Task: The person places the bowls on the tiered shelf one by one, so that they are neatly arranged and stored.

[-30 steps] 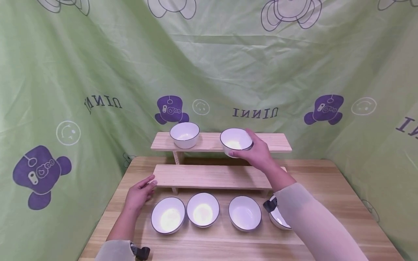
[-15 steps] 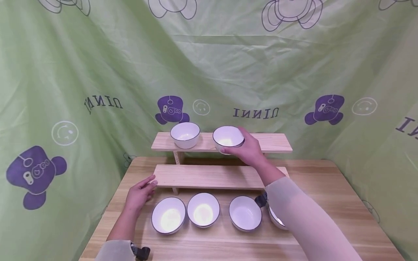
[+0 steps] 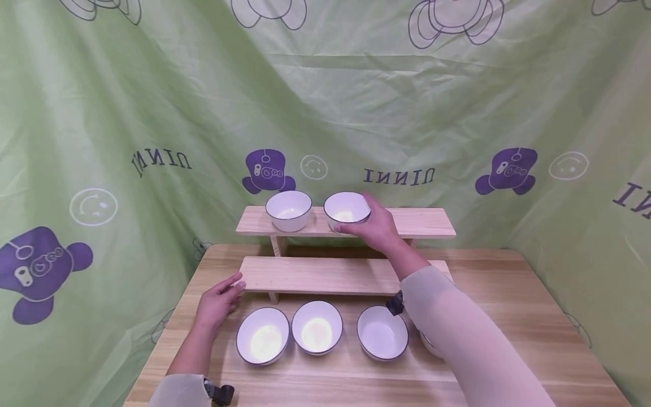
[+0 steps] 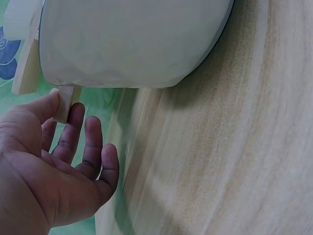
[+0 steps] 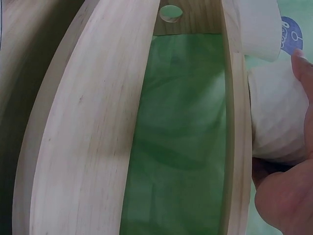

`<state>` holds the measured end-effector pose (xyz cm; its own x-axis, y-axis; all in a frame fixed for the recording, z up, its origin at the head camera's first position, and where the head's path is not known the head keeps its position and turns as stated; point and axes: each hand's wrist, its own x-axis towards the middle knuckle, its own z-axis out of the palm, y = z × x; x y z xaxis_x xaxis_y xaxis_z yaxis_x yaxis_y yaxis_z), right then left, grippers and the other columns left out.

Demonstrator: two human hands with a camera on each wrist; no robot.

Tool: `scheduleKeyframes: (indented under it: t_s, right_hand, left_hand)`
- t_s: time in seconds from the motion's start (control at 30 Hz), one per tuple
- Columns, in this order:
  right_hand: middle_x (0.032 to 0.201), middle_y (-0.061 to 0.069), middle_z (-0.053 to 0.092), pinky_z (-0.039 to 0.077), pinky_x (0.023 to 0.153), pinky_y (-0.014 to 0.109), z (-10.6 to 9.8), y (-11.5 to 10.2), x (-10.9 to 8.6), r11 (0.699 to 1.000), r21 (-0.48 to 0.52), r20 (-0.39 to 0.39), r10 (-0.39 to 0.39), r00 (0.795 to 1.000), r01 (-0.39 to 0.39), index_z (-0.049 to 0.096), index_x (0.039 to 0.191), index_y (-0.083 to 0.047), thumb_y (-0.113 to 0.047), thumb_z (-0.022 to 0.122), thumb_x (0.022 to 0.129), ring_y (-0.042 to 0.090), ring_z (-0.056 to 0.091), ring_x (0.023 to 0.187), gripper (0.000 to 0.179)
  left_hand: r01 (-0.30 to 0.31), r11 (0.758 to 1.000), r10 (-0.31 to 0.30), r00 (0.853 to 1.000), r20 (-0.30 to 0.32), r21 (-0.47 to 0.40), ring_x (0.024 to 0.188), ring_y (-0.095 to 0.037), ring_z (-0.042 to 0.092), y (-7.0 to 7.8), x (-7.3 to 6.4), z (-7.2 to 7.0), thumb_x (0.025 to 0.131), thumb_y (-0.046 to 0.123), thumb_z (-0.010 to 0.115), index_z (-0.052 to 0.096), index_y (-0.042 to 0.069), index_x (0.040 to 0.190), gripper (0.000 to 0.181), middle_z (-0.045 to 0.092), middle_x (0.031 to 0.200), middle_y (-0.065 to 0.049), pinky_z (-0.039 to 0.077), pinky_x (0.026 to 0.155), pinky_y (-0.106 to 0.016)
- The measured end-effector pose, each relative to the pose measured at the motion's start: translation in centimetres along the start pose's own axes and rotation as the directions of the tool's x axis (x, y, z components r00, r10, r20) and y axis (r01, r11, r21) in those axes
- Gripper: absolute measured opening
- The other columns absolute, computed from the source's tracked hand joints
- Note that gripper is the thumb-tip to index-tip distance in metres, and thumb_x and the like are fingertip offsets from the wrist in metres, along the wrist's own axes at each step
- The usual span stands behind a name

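Note:
My right hand grips a white bowl with a dark rim, thumb at the front and fingers at its right side. This bowl overlaps the upper board of a two-step wooden rack, just right of another white bowl standing there. In the right wrist view the held bowl sits right at the board's edge. My left hand pinches the left end of the rack's lower board. The left wrist view has thumb and forefinger on that board end, the other fingers loosely bent.
Several more white bowls stand in a row on the wooden table before the rack: one at the left, others to its right, the rightmost partly behind my right sleeve. A green printed curtain hangs behind and at both sides.
My right hand has carried its bowl leftward and slightly back along the upper board, closer to the standing bowl. My left hand has stayed on the lower board's end.

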<state>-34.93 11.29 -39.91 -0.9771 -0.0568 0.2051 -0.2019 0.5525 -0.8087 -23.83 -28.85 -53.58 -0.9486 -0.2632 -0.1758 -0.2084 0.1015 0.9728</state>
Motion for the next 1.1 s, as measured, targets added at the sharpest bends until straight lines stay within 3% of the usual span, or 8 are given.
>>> scheduleKeyframes:
  t_s: [0.8, 1.1]
  right_hand:
    - [0.166, 0.016, 0.033, 0.026, 0.124, 0.050, -0.8, 0.8, 0.0, 0.998, -0.037, 0.050, -0.044, 0.998, 0.046, 0.012, 0.168, -0.016, -0.059, 0.094, 0.067, 0.035, 0.031, 0.152, 0.136]
    - [0.164, 0.015, 0.036, 0.036, 0.120, 0.044, -1.9, 1.5, -0.5, 0.992, 0.127, 0.076, -0.035, 0.996, 0.025, 0.009, 0.168, -0.014, -0.050, 0.096, 0.069, 0.032, 0.040, 0.148, 0.137]
  left_hand:
    - [0.021, 1.000, -0.021, 1.000, -0.009, 0.011, 0.096, -0.021, 0.070, 0.1, -0.3, 0.1, 0.093, 0.038, 0.079, 0.061, 0.015, 0.146, 0.060, 0.071, 0.104, 0.010, 0.060, 0.077, -0.028]
    - [0.017, 1.000, -0.017, 1.000, -0.011, -0.004, 0.092, -0.020, 0.070, 0.0, -0.1, 0.2, 0.094, 0.035, 0.079, 0.061, 0.014, 0.145, 0.058, 0.072, 0.100, 0.011, 0.059, 0.073, -0.027]
